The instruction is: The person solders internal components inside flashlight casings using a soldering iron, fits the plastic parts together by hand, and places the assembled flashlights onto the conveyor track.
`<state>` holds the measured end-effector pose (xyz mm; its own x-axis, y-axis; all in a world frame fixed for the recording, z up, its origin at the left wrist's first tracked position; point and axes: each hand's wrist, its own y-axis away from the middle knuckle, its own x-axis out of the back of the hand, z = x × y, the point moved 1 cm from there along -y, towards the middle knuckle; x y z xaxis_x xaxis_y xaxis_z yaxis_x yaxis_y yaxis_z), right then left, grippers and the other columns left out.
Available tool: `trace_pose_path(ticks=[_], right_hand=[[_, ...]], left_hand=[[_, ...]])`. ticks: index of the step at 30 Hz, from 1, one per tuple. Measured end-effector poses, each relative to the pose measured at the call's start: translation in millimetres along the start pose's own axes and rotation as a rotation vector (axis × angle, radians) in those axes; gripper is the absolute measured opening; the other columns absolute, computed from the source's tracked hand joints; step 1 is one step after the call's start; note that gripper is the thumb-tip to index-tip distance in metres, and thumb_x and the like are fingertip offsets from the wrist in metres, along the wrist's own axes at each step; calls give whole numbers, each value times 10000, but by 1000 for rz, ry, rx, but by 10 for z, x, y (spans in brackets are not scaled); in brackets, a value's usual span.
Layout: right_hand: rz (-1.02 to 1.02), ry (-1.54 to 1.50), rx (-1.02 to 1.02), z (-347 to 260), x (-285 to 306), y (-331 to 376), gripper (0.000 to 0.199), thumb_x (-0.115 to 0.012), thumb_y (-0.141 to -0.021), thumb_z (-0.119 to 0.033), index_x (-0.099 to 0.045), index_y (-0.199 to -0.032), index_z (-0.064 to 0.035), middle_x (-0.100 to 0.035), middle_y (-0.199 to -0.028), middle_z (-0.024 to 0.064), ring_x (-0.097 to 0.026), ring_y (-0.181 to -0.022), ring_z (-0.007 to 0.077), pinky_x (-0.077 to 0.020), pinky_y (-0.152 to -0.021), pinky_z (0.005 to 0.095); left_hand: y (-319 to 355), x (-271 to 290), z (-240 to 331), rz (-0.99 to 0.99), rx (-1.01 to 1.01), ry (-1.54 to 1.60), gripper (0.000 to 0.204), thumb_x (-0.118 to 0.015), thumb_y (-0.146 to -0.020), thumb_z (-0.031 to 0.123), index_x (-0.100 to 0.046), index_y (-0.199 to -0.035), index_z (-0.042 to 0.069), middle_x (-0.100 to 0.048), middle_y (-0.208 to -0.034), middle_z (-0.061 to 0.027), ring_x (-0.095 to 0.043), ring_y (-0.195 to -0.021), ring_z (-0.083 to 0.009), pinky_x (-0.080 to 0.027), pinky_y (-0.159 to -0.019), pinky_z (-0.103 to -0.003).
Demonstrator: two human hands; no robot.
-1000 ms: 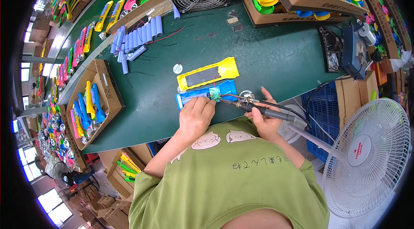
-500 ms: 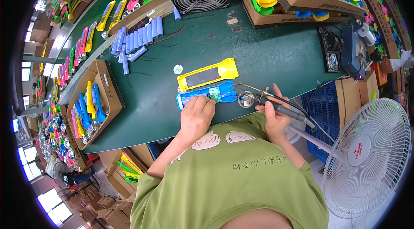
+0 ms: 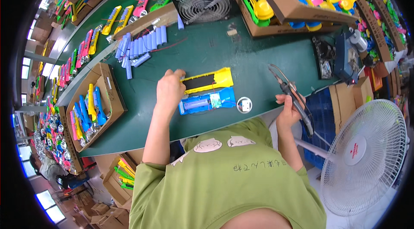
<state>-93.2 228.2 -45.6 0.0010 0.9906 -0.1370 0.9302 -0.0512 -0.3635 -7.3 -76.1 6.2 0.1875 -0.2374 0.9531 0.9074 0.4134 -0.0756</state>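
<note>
Blue casing (image 3: 227,98) let go, soldering iron (image 3: 302,116) pulled back

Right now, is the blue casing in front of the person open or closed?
Open: the blue casing lies with its circuit board and purple battery exposed; the yellow casing lies beside it.

A white fan (image 3: 355,153) stands near right; a black fan (image 3: 202,5) sits far on the counter (image 3: 258,52); a cardboard box (image 3: 113,96) rests left.
</note>
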Motion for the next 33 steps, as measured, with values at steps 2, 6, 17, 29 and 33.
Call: trace_pose_path(ticks=[2, 6, 17, 29, 33], right_hand=[[13, 34, 48, 39, 72, -52, 301, -504, -856, -47, -403, -1116, 69, -614, -733, 149, -585, -577, 161, -485, -540, 230], [68, 132, 59, 3, 113, -136, 196, -465, -876, -40, -417, -1056, 22, -618, -754, 147, -557, -566, 149, -458, -548, 244], [89, 273, 85, 318, 80, -473, 192, -440, -900, -49, -404, -1075, 21, -614, -848, 169, -577, -650, 156, -471, -638, 257], [136, 366, 125, 387, 153, -366, 216, -428, -898, -25, -399, -1108, 20, -600, -881, 162, -580, -684, 157, -478, -644, 249], [148, 396, 171, 406, 150, -363, 208, -427, -897, -17, -408, -1102, 17, -598, -876, 154, -574, -675, 148, -479, -640, 245]], left_hand=[[131, -42, -27, 76, -67, 95, 267, -550, -662, -14, -610, -915, 43, -548, -881, -153, -579, -743, -307, -475, -648, -387], [786, -44, 42, 395, -20, 281, 255, -602, -632, -25, -568, -875, 41, -540, -1056, -158, -578, -906, -307, -486, -701, -353], [399, 441, -271, -149, 143, 972, 448, -792, -626, 182, -384, -784, 86, -479, -780, -4, -455, -751, -86, -403, -660, -242], [-2671, 784, -1140, 329, 145, 331, 495, -727, -646, 434, -488, -811, 34, -578, -716, -114, -564, -673, -229, -431, -602, -350], [-3300, 247, -1136, 445, 195, 131, 519, -710, -659, 433, -434, -890, 59, -619, -782, -144, -610, -768, -309, -443, -656, -439]])
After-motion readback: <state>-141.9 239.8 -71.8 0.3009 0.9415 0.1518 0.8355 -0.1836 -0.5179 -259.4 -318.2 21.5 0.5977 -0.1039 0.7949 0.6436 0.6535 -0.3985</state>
